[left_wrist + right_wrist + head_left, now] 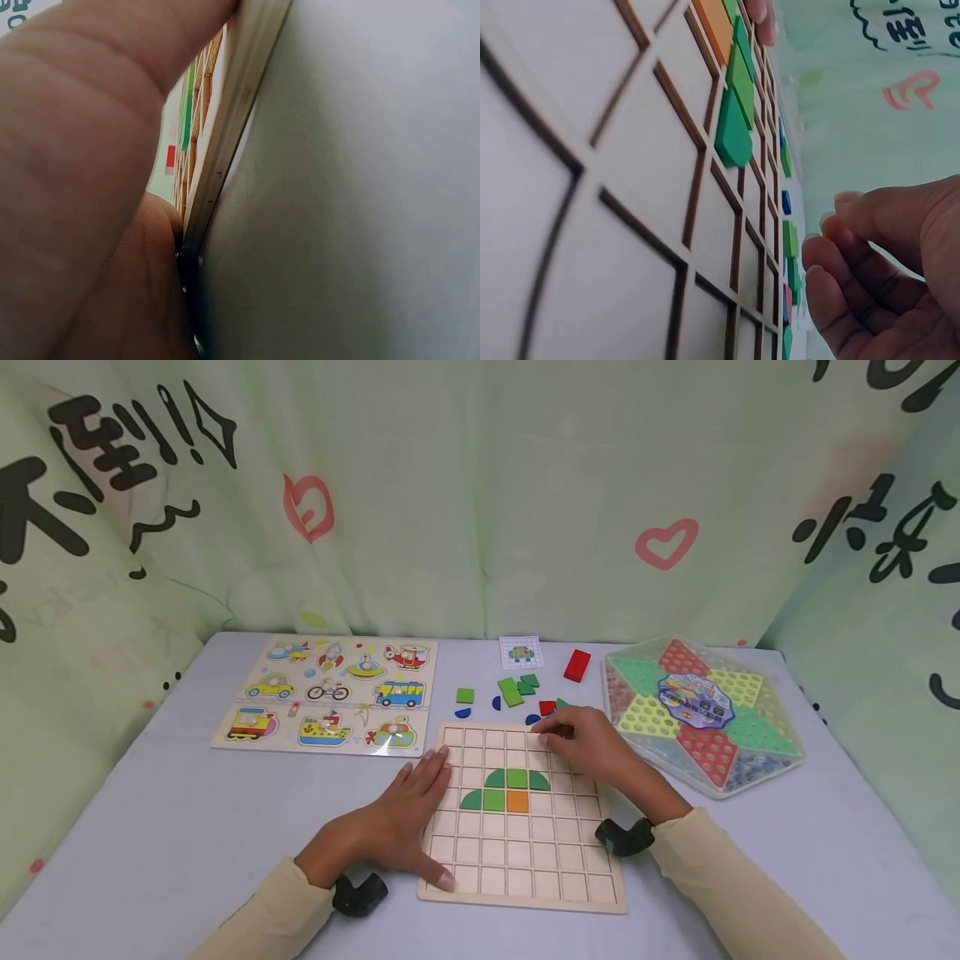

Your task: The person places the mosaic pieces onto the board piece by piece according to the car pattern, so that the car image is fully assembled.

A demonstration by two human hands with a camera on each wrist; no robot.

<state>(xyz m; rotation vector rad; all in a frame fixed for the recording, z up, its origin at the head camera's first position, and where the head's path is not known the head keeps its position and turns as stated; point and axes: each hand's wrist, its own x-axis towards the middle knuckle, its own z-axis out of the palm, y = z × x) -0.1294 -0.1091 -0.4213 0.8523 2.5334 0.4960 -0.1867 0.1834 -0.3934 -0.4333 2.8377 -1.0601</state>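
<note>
A wooden grid board (pixel 543 860) lies on the table. Set in its squares are light green squares (pixel 493 800), dark green quarter-circle pieces (pixel 539 781) and one orange square (pixel 517 802). My left hand (pixel 401 814) rests along the board's left side, fingers spread and thumb on the lower left corner. Over the board's top right edge, my right hand (pixel 581 739) is near a blue piece (pixel 532 719). In the right wrist view, its thumb and fingers (pixel 847 262) are loosely bent with tips close together, and no piece shows between them.
Beyond the board lie loose pieces: light green squares (pixel 512 693), dark green ones (pixel 529 680), blue half-rounds (pixel 462 713) and red pieces (pixel 577 666). A small pattern card (pixel 521 652) lies behind them. A vehicle puzzle board (pixel 326 693) is left, a hexagonal game box (pixel 705 718) right.
</note>
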